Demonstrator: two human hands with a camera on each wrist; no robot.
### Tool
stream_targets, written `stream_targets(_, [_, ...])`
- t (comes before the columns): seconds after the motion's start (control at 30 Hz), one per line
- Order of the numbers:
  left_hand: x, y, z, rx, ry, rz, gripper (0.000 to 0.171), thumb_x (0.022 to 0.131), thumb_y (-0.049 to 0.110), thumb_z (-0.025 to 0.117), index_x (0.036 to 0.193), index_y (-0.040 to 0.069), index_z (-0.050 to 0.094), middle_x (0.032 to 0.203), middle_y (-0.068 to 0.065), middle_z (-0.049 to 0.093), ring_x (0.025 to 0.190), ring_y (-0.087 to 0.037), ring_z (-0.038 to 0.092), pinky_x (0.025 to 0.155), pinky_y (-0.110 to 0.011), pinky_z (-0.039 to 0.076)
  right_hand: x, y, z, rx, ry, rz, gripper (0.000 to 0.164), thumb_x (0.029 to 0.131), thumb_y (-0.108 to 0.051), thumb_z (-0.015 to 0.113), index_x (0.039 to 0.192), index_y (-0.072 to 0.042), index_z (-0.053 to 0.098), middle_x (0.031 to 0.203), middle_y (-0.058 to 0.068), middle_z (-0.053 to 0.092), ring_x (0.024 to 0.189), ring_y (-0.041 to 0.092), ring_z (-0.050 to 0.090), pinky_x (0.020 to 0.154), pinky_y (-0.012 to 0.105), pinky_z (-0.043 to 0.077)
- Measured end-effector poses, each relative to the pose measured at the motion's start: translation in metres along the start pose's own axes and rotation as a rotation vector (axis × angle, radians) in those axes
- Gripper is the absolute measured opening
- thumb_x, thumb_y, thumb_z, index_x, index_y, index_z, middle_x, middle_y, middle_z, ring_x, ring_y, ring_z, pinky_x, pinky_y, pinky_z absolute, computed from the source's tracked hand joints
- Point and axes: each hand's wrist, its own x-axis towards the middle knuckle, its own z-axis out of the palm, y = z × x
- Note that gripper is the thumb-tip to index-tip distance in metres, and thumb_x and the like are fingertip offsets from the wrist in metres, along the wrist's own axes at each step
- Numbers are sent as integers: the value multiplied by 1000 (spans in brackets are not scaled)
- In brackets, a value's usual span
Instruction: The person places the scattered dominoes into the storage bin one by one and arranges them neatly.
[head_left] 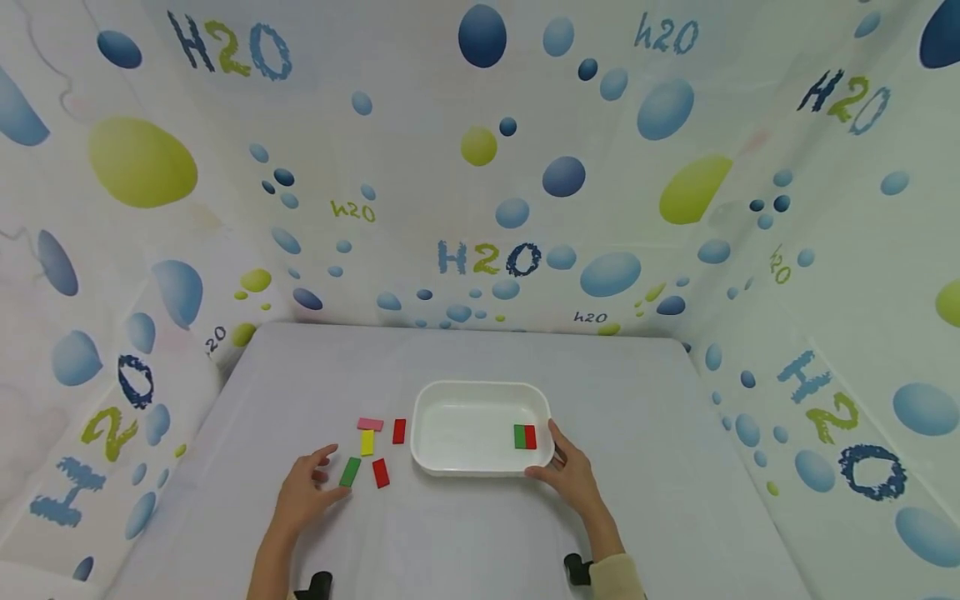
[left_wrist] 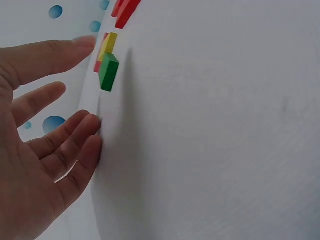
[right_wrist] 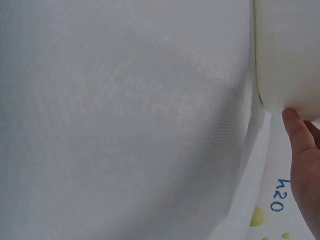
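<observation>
My left hand (head_left: 303, 490) hovers beside a green block (head_left: 349, 472) on the table, thumb and fingers spread apart. In the left wrist view a gap shows between the fingers and that green block (left_wrist: 108, 73). My right hand (head_left: 573, 477) grips the near right corner of a white rectangular tray (head_left: 457, 458), thumb on the front wall and fingers at the right side. The right wrist view shows a digit pressed against the tray's outer wall (right_wrist: 287, 60). Inside the tray, a green block (head_left: 519, 437) and a red block (head_left: 530, 437) lie side by side.
Left of the tray lie a pink block (head_left: 371, 423), a yellow block (head_left: 367, 442) touching it, a red block (head_left: 399, 431) and a nearer red block (head_left: 381, 472). A white cloth covers the table (head_left: 637, 417). Behind it hangs a patterned curtain (head_left: 420, 167).
</observation>
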Motion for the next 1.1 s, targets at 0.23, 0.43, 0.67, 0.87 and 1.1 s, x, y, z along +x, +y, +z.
stream_targets(0.23, [3,-3,8,62,-16,22,75,69,11,84,137,6,53,120,-23,52,98,-30,53,87,-51,48,1,1,0,4,6,-2,101,71,-22,86,153,-7,29,157,16,31,139,36,41,100,34,45])
stream_targets(0.43, [4,-3,8,74,-2,41,72,67,7,84,133,5,56,114,-21,50,90,-25,50,75,-38,46,1,2,0,24,5,-11,102,70,-21,87,153,-7,30,157,17,31,139,37,41,100,33,45])
stream_targets(0.67, [7,-3,9,12,-33,-7,68,70,3,82,132,4,57,115,-19,44,82,-20,49,68,-30,40,1,3,1,20,5,-7,102,70,-23,87,153,-7,30,157,17,32,139,36,41,100,33,45])
stream_targets(0.87, [10,-4,8,10,-35,4,62,70,3,82,128,2,60,114,-20,45,80,-19,49,67,-30,41,2,4,2,15,7,-6,102,70,-23,87,153,-8,30,157,17,31,138,36,41,99,33,45])
stream_targets(1.1, [11,-6,7,15,-44,12,60,70,4,82,127,4,62,112,-18,45,78,-18,49,66,-30,38,2,6,2,11,5,-20,102,70,-23,87,153,-7,30,156,18,32,139,36,41,100,32,45])
